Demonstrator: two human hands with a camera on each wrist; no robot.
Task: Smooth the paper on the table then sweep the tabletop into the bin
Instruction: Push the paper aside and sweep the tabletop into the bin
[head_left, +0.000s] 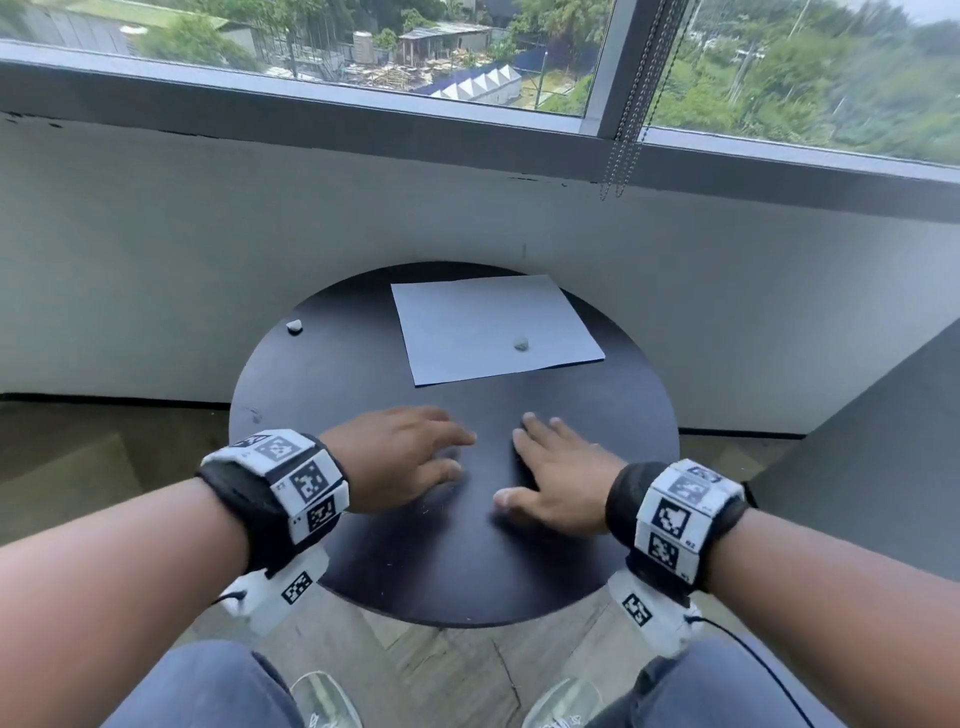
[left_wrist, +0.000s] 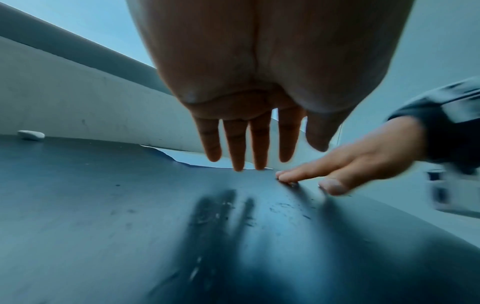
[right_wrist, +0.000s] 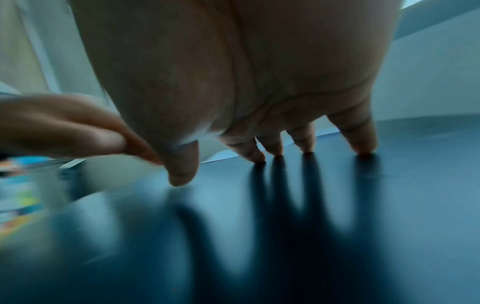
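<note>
A white sheet of paper (head_left: 493, 330) lies flat on the far half of the round black table (head_left: 363, 571), with a small grey crumb (head_left: 521, 344) on it. Another small white scrap (head_left: 294, 326) sits near the table's far left edge, also visible as the scrap (left_wrist: 30, 135) in the left wrist view. My left hand (head_left: 410, 454) hovers palm down just above the near middle of the table, fingers straight. My right hand (head_left: 550, 467) is beside it, fingers spread, fingertips (right_wrist: 363, 149) touching the tabletop. Both hands are empty and short of the paper. No bin is in view.
A white wall (head_left: 156, 260) and a window ledge stand right behind the table. Bead chains (head_left: 621, 156) hang from the window at the right. A dark grey block (head_left: 872, 467) stands to the right of the table. My knees and shoes are below the table's near edge.
</note>
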